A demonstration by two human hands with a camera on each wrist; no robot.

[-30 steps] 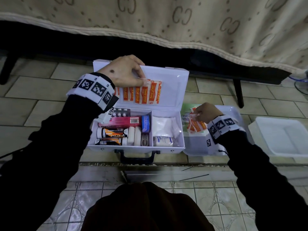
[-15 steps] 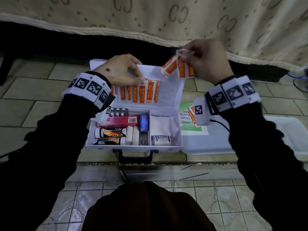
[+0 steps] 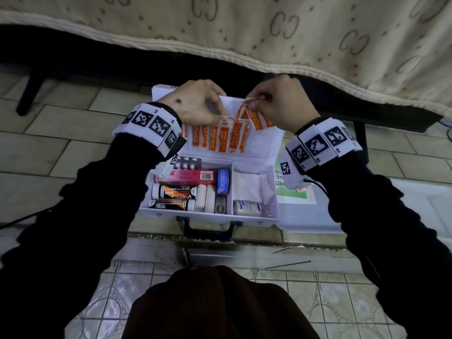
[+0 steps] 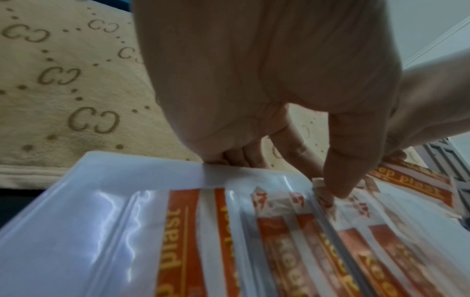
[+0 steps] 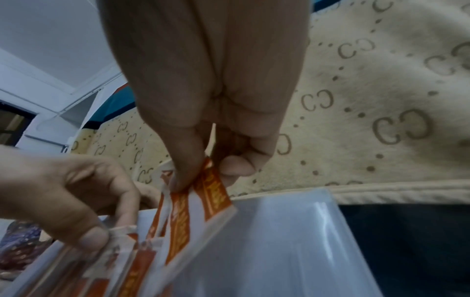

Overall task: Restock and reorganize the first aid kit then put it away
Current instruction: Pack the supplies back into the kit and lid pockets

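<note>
A white first aid kit (image 3: 270, 217) lies open on the tiled floor, its lid (image 3: 265, 143) leaning back. A clear pouch (image 3: 215, 139) in the lid holds several orange plaster strips. My left hand (image 3: 195, 104) pinches the pouch's top edge (image 4: 323, 186). My right hand (image 3: 281, 104) pinches a few more orange plaster strips (image 3: 254, 118) (image 5: 201, 207) at the pouch's opening, just right of the left thumb. The kit's base holds a pink box (image 3: 190, 176), two tubes (image 3: 173, 192), rolls and a small white bottle (image 3: 247, 207).
A bed with a beige patterned blanket (image 3: 318, 40) overhangs the kit at the back, dark space under it. A green leaflet (image 3: 291, 189) lies on a white lid (image 3: 313, 221) right of the kit. My knee (image 3: 220, 304) is at the bottom centre.
My right hand picked plaster strips off the leaflet at the right, lifted them, and brought them left and down to the pouch opening. My left hand stayed on the pouch.
</note>
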